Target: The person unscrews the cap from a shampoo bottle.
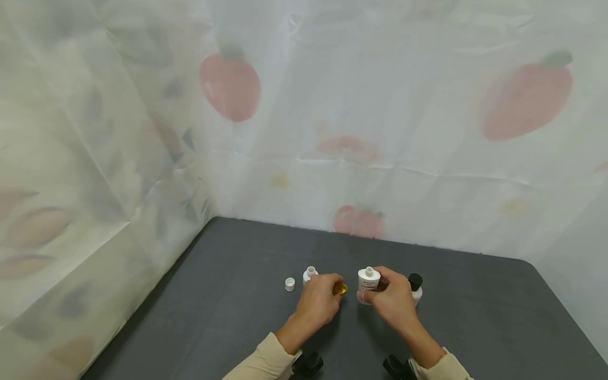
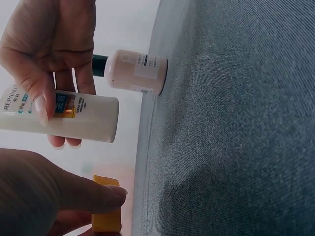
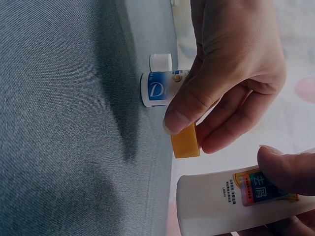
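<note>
My left hand (image 1: 317,298) pinches a golden-yellow bottle cap (image 3: 185,141) between thumb and fingers. In my right hand (image 1: 393,298) is an uncapped white shampoo bottle (image 1: 368,279), its open neck pointing up. Its printed label (image 2: 66,104) shows between the thumb and fingers in the left wrist view. Cap and bottle are apart, with a gap between the two hands. Behind the left hand stands a small white bottle with a blue label (image 3: 157,89), also uncapped. A loose white cap (image 1: 290,284) sits on the table to its left.
A pale pink bottle with a dark cap (image 2: 135,72) stands just beyond my right hand. The dark grey table (image 1: 228,295) meets white curtains (image 1: 404,121) with printed fruit at its back and left.
</note>
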Motion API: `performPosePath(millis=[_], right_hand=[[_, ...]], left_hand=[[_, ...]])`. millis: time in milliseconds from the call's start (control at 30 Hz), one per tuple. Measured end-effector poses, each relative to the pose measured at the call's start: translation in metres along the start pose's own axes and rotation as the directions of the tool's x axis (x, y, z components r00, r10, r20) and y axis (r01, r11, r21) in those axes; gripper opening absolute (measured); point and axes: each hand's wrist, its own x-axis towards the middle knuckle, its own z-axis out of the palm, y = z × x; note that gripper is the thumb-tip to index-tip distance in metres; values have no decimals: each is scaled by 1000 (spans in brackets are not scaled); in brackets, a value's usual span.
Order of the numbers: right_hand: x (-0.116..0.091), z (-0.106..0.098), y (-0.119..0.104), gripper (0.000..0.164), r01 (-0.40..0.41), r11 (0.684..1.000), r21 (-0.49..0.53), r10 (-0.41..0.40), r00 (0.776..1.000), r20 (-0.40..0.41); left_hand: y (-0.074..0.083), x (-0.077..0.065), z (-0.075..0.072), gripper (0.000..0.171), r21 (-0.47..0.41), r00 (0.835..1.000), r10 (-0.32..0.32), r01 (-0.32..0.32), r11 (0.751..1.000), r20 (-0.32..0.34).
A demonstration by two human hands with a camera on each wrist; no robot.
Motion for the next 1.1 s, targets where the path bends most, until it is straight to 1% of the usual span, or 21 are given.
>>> performPosePath(millis=[267, 533, 867, 1100], right_hand=[[4, 3, 4, 41, -13, 1000, -4, 13, 1000, -2], [7, 5, 5, 39, -10, 1000, -4, 10, 1000, 0], [10, 8, 8, 39, -15, 1000, 11, 15, 1000, 1], [12, 10, 11, 38, -24, 1000, -1, 24, 1000, -1]], left_hand=[[1, 0, 2, 22, 31, 1000, -2, 2, 1000, 23], [-1, 0, 6, 19, 110, 999, 17, -20, 994, 29], [-4, 0, 13, 17, 155, 1000, -2, -3, 988, 30], [-4, 0, 14, 18, 169, 999, -16, 10, 986, 34]])
